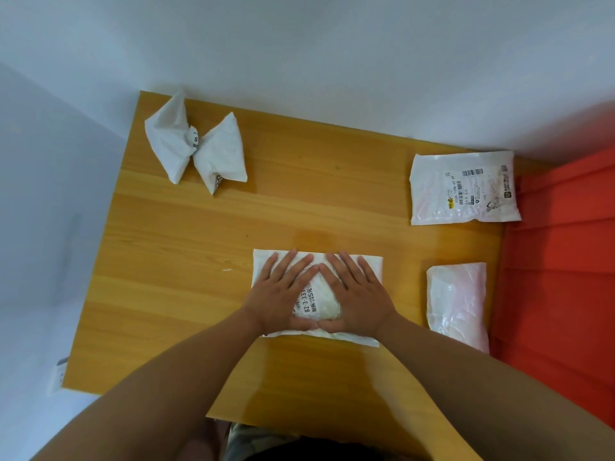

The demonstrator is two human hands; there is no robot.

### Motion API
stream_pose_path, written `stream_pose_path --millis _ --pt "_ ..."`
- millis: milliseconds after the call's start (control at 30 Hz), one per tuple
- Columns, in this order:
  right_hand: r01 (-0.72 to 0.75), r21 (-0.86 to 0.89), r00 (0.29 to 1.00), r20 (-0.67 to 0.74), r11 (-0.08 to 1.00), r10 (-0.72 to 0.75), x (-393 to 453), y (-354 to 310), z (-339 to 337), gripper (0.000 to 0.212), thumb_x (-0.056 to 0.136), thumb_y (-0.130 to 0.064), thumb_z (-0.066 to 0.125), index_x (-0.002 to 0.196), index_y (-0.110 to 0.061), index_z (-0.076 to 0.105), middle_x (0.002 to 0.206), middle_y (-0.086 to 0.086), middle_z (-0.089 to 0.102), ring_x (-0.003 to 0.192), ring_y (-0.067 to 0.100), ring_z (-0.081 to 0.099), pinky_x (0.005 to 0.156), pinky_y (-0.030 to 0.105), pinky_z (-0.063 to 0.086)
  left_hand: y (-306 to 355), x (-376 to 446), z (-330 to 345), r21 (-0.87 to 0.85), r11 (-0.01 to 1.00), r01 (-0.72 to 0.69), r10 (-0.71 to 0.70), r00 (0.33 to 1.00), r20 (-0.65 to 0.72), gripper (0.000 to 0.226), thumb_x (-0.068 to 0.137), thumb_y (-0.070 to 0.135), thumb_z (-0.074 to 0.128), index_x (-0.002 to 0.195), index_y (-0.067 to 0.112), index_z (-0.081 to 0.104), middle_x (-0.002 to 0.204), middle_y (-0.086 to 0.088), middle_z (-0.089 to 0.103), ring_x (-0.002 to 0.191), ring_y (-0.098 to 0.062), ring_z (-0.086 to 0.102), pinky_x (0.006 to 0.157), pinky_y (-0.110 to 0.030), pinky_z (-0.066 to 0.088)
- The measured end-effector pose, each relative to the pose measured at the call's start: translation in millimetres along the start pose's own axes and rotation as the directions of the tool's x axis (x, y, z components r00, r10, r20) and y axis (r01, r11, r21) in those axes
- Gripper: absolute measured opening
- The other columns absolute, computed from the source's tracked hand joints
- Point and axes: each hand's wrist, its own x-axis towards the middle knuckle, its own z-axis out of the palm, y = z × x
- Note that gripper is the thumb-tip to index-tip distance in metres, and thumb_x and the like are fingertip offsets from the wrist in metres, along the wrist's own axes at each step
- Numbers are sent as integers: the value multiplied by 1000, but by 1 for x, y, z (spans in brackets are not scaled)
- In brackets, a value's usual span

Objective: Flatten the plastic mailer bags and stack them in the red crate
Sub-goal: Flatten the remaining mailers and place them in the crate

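Head view looks down on a honey-coloured wooden bench (186, 294), where a white plastic mailer bag with a printed label (319, 301) lies near the front edge, the landmark for everything else. The left hand (283, 294) and right hand (357, 292) both lie flat on it, fingers straight and spread, forefingers and thumbs nearly meeting to frame the label.

Far left and behind that bag sits a twisted white mailer pinched into a bow shape (196, 148). To its right lies a flattened pinkish-white mailer (457, 302), and behind that a flat white mailer with barcodes (464, 188). Both overhang the bench edge next to the red surface (559, 261), probably the crate.

Risks, as judgement: slick plastic may slide forward off the bench under pressing; trapped air may spring the bag back once pressure lifts; the overhanging bags could slip down unstacked if nudged; the twisted one will need untwisting first.
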Motion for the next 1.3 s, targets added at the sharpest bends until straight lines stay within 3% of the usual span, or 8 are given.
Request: stream_pose_path --millis 267,467,833,967,1100,1167,1300 --pt "25 -53 998 -51 998 -27 2 0 4 109 78 -86 44 152 -7 35 162 16 25 150 33 22 119 54 18 1 2 2 38 999 2 -3 1000 7 111 76 92 31 156 16 18 163 -7 17 151 -32 15 117 -58 18" --pt "19 -49 999 -32 999 -21 2 -1 3 104 83 -86 33 153 -9 35 162 13 25 151 32 21 120 53 19 1 2 2 68 997 23 -29 996 79 108 80 90 18 157 14 12 165 -8 10 152 -32 6 117 -58 14" --pt "-31 -10 982 188 999 32 5 -3 -10 104 86 -86 14 156 -10 22 165 13 14 152 28 6 119 51 7 5 3 -7 71 995 69 -82 977 196 111 78 93 9 156 16 -8 165 -6 -1 152 -28 -8 119 -55 2" --pt "-9 -54 988 154 998 18 6 -9 -20 100 89 -80 22 152 -3 32 161 16 26 151 28 14 119 50 14 6 1 -16 4 998 61 -61 987 148 105 84 87 20 157 14 3 165 -7 6 152 -27 0 118 -52 4" --pt "87 -71 994 77 994 -82 7 -24 -22 95 84 -65 44 156 -6 24 163 12 22 152 27 15 120 48 13 4 -6 -25 -117 990 78 -82 996 -31 92 92 67 39 157 7 11 165 -11 8 153 -26 7 121 -44 7" --pt "132 -51 990 64 990 -129 11 -31 -20 91 88 -64 41 158 -10 19 165 10 17 153 26 14 121 47 11 5 -10 -28 -141 984 106 -116 991 -67 88 95 65 35 156 5 14 164 -12 11 153 -24 7 122 -41 7" --pt "177 -32 982 71 984 -174 18 -35 -9 81 93 -64 37 158 -20 20 165 7 17 152 26 14 120 48 12 6 -12 -23 -127 972 197 -200 980 -7 88 97 70 22 155 3 14 163 -14 12 152 -25 8 121 -39 7"
